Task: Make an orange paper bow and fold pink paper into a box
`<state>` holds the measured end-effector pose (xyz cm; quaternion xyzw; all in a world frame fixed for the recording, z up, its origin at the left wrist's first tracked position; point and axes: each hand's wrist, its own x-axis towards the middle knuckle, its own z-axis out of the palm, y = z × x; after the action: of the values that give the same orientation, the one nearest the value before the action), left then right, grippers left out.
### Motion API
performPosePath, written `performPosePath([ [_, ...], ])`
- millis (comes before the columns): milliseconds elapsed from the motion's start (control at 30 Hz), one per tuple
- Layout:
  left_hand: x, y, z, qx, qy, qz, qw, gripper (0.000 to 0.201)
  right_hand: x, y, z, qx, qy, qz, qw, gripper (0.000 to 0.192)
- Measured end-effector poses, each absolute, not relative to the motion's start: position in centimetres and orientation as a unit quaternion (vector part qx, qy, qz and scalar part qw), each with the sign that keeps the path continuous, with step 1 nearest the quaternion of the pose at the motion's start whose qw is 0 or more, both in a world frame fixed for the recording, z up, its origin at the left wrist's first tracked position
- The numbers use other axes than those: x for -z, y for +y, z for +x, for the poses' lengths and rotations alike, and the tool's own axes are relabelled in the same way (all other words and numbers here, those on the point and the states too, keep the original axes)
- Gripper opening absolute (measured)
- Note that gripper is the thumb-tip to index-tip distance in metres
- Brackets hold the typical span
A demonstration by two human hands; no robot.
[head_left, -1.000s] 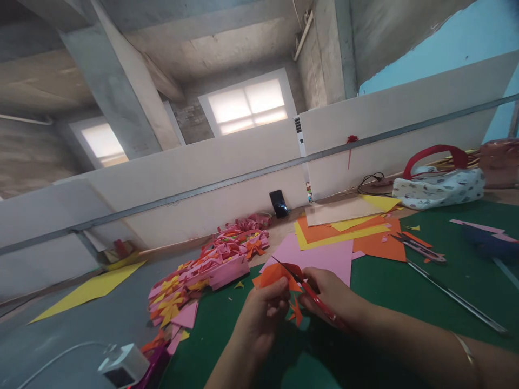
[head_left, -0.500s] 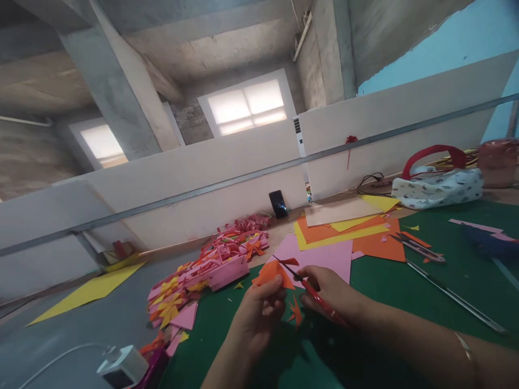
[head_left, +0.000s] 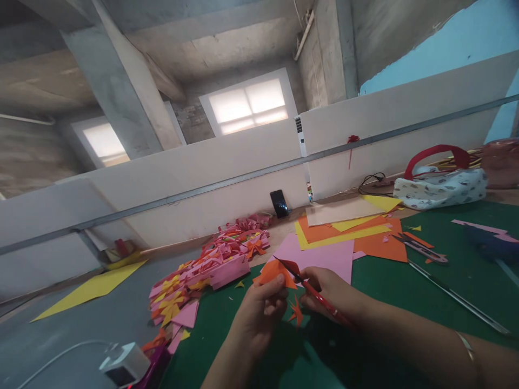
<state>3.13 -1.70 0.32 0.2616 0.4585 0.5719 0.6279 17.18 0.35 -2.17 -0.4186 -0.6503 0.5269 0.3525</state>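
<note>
Pinching a folded piece of orange paper [head_left: 274, 272] between thumb and fingers, the left hand [head_left: 259, 316] holds it up just above the green mat [head_left: 425, 302] on the bench. The right hand [head_left: 330, 294] is closed around the red handles of a pair of scissors [head_left: 312, 292], whose thin blades reach up and left to meet the top edge of the orange paper. A small orange scrap [head_left: 295, 312] lies on the mat between the two hands. Just behind the hands lies a pink sheet [head_left: 324, 256], and beyond it a stack of orange and yellow sheets [head_left: 344, 232]. To the left, a heap of pink, yellow and orange paper bows [head_left: 206, 270] spreads across the bench. A second pair of scissors [head_left: 419, 248] and a long metal ruler [head_left: 458, 297] rest on the mat to the right, well apart from the hands.
</note>
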Motion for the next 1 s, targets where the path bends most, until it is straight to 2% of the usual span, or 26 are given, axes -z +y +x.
performPosePath([
  [133,0.0,-1.5,2.9,-0.581,0.471,0.282,0.601,0.010,2.5,0.4,17.3,-0.518,-0.662,-0.414,0.350,0.033],
  [433,-0.1,-0.1,0.5,-0.637,0.535,0.360,0.422,0.026,1.3,0.5,18.1,-0.481,-0.672,-0.474,0.304,0.030],
  [567,0.2,-0.2,0.7,-0.601,0.539,0.403,0.432,0.024,-0.2,0.4,18.8,-0.498,-0.631,-0.457,0.381,0.022],
  [667,0.5,-0.6,1.5,-0.521,0.509,0.489,0.481,0.019,-0.8,0.5,19.2,-0.500,-0.598,-0.405,0.478,0.027],
  [733,0.6,-0.8,2.1,-0.473,0.497,0.560,0.465,0.016,-0.8,0.7,19.3,-0.496,-0.591,-0.378,0.511,0.033],
  [833,0.5,-1.1,2.6,-0.490,0.544,0.620,0.283,0.004,-0.4,0.6,19.2,-0.503,-0.593,-0.375,0.505,0.036],
  [933,0.3,-1.7,2.8,-0.553,0.529,0.641,0.055,0.015,0.1,0.2,18.7,-0.551,-0.563,-0.387,0.479,0.034],
  [1000,0.2,-2.1,2.8,-0.558,0.483,0.672,-0.050,0.021,0.3,-0.1,18.4,-0.609,-0.523,-0.377,0.463,0.034],
])
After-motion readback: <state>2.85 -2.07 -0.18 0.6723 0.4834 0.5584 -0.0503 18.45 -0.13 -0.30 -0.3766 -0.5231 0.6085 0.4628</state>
